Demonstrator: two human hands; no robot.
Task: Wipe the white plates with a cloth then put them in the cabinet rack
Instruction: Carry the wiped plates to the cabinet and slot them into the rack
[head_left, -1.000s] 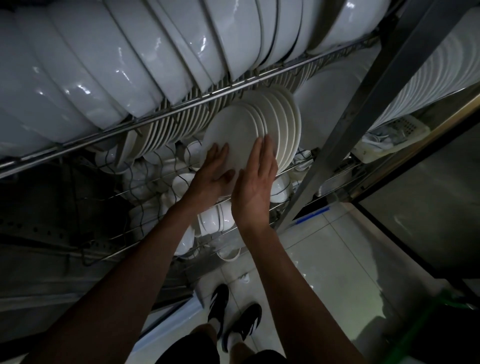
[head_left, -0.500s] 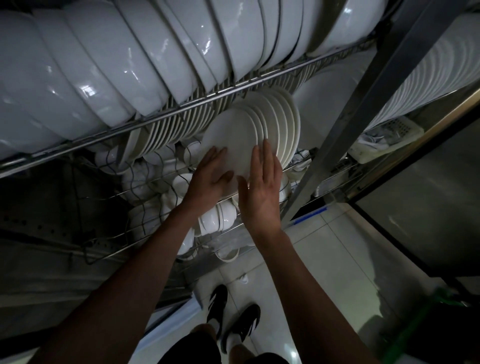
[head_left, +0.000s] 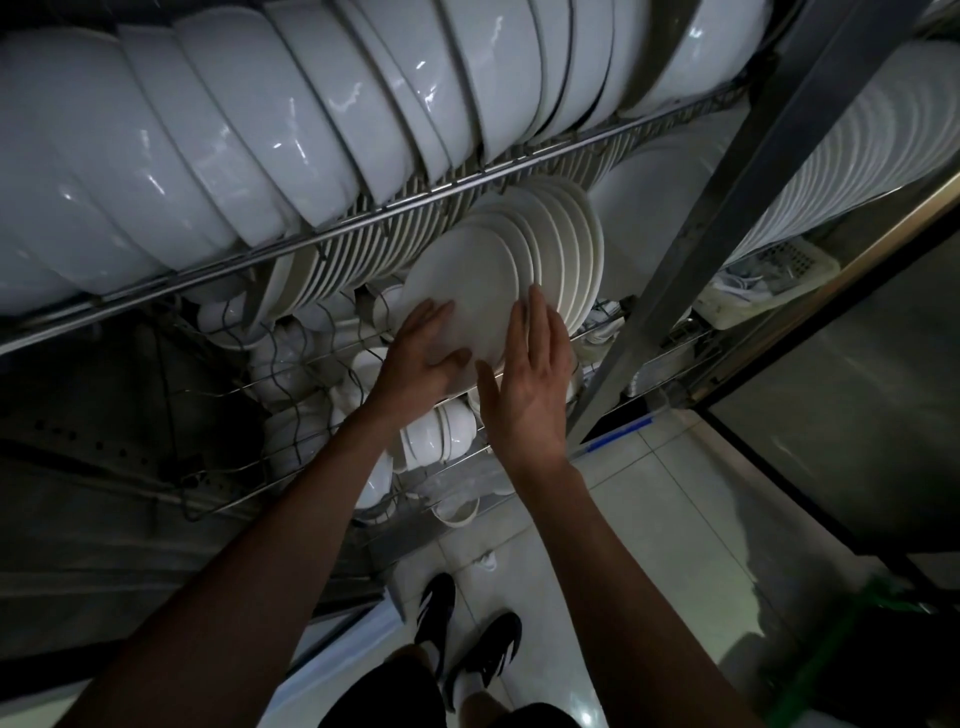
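Both hands, left hand and right hand, lay spread flat against the front white plate at the cabinet rack rail's front edge; glazed, stiff, likely slippery and breakable, best gripped by opposite rims.

I see a plain white plate standing on edge in the cabinet rack, apparently touching the upright plates behind it.

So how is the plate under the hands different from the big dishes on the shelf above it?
The front plate is flat, matte and smaller; the big dishes are deep, glossy and larger. The plate stands on the middle rack under the left hand and right hand; the dishes lean in a row on the top rack, untouched. Both are white and stand on edge.
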